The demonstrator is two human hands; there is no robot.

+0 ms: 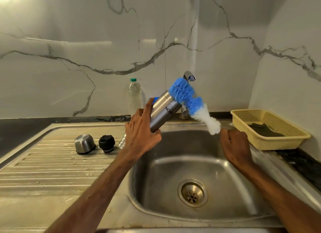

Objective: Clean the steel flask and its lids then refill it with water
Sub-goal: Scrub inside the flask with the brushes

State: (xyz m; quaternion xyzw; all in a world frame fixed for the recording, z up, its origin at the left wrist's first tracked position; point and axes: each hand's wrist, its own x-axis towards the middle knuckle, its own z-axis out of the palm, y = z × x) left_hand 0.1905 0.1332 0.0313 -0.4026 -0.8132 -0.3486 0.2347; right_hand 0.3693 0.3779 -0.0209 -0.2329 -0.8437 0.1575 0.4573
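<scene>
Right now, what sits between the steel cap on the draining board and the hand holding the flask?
In the head view, the black lid, then a clear plastic piece beside the left hand gripping the flask.

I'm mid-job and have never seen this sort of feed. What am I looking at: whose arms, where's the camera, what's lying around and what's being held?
There is no machine here: the two bare arms are a person's, and the single picture comes from a wide-angle camera on their head, looking down over a steel sink. The left hand grips the steel flask, held tilted. The right hand grips the handle of a bottle brush, whose blue bristles lie against the flask's upper end; whether any are inside I cannot tell. On the ribbed drainboard to the left sit a steel cap and a black lid, both off the flask. Behind stand a plastic bottle and the tap; at right is a yellow basket with a dark cloth.
</scene>
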